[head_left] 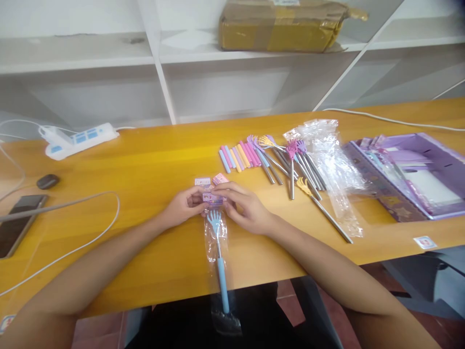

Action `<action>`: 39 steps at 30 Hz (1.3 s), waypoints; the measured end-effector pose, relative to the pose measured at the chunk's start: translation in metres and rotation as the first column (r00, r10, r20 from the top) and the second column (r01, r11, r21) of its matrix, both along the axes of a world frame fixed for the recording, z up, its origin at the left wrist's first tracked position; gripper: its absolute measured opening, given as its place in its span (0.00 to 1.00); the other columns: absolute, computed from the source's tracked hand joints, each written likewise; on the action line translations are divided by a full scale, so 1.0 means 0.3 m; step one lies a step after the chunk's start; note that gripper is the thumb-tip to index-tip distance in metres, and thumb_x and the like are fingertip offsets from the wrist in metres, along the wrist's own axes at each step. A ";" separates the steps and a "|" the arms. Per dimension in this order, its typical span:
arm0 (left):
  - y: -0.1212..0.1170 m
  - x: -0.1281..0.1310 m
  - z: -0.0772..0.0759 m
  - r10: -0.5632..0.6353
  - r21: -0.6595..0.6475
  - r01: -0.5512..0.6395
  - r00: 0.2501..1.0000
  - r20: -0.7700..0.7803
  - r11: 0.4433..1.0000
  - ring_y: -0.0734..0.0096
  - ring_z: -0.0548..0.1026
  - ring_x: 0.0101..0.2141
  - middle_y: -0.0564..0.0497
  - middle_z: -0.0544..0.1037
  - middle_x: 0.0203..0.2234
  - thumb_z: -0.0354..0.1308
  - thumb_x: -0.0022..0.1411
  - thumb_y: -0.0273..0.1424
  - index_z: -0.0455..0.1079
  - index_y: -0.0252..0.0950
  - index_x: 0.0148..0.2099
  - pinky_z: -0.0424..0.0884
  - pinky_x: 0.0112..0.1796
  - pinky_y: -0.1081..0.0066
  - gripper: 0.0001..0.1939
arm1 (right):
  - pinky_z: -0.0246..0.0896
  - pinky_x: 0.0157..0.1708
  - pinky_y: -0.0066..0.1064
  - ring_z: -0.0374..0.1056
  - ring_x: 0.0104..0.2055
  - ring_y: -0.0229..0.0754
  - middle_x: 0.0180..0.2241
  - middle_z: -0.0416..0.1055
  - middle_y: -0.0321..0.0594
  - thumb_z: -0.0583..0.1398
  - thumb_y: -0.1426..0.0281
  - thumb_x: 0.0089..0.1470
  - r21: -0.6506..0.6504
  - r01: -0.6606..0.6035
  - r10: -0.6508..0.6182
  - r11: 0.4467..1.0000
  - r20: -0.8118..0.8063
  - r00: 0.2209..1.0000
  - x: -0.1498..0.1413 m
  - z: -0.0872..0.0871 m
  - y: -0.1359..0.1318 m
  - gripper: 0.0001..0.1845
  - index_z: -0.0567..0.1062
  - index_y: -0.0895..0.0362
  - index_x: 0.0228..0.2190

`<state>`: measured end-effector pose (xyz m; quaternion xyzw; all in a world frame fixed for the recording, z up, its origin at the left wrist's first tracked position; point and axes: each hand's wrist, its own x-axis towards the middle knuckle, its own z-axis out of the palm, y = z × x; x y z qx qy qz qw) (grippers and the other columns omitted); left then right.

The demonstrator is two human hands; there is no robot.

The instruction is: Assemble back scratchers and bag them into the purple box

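Observation:
My left hand (187, 204) and my right hand (242, 206) are closed on a small purple printed card (213, 198), one at each end. Below the card lies a clear plastic bag (209, 247) with a blue back scratcher (223, 281) inside, its claw toward my hands and its handle past the table's front edge. Just beyond my fingers are more small cards (220, 179) in pink and purple. Whether the card is fixed to the bag, I cannot make out.
Loose back scratchers (292, 165) and coloured handle sleeves (240, 156) lie right of centre. Beside them are clear bags (327, 155) and a purple box (390, 198) holding bagged pieces. A power strip (82, 140), a phone (20, 223) and cables are at left. A taped carton (279, 29) rests on the shelf.

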<state>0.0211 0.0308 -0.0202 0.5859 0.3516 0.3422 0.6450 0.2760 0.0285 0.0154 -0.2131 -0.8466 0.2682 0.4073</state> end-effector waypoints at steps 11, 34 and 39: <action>-0.006 0.002 0.006 -0.031 0.028 0.031 0.999 -0.007 0.999 0.64 0.83 0.45 0.44 0.83 0.45 0.68 0.70 0.38 0.74 0.34 0.54 0.77 0.48 0.67 0.17 | 0.75 0.55 0.38 0.74 0.56 0.41 0.53 0.75 0.47 0.54 0.79 0.68 0.010 -0.074 0.073 0.997 0.075 0.995 0.007 0.003 0.002 0.18 0.77 0.57 0.54; -0.003 -0.015 0.014 -0.091 0.071 0.089 0.996 0.015 0.993 0.66 0.83 0.45 0.43 0.83 0.47 0.69 0.68 0.34 0.75 0.35 0.54 0.77 0.49 0.67 0.16 | 0.71 0.38 0.30 0.75 0.36 0.35 0.45 0.81 0.39 0.55 0.73 0.69 0.169 0.048 -0.081 0.984 0.193 0.978 0.025 0.014 -0.014 0.17 0.73 0.55 0.56; -0.006 -0.013 0.013 -0.091 0.042 0.090 0.996 0.018 0.995 0.67 0.83 0.45 0.44 0.83 0.46 0.70 0.68 0.34 0.75 0.35 0.54 0.76 0.50 0.67 0.16 | 0.67 0.34 0.28 0.74 0.35 0.34 0.40 0.81 0.37 0.55 0.76 0.67 0.242 0.060 -0.105 0.968 0.175 0.979 0.024 0.015 -0.012 0.18 0.74 0.56 0.54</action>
